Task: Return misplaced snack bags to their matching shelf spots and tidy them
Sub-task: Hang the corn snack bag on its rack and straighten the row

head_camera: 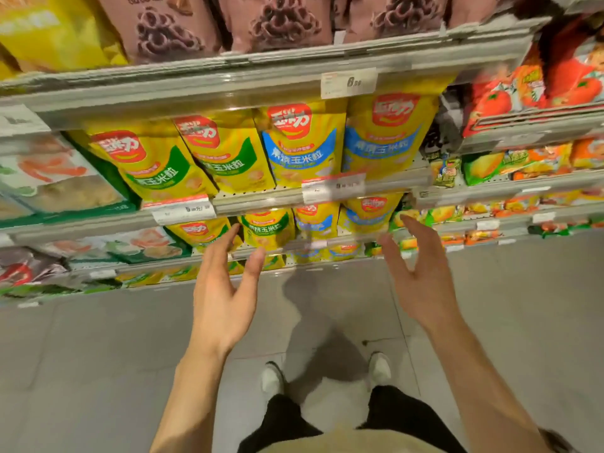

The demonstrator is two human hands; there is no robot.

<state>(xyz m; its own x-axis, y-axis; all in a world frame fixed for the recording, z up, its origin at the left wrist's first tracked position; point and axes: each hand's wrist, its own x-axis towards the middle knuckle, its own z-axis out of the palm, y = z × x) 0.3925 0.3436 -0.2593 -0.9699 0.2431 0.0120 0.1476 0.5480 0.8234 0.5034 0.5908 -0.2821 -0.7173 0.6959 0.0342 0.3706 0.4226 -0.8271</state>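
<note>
Yellow corn snack bags fill the middle shelf: two with green bands on the left, two with blue bands on the right. One shelf lower stand more of them, a green-band bag and blue-band bags. My left hand and my right hand are both raised in front of that lower shelf, palms facing each other, fingers straight, holding nothing. The left fingertips are close to the lower green-band bag.
Pink bags and a yellow bag sit on the top shelf. Green-and-white boxes stand at the left, red and orange tomato bags at the right. Price tags hang on shelf rails. Grey floor tiles lie below.
</note>
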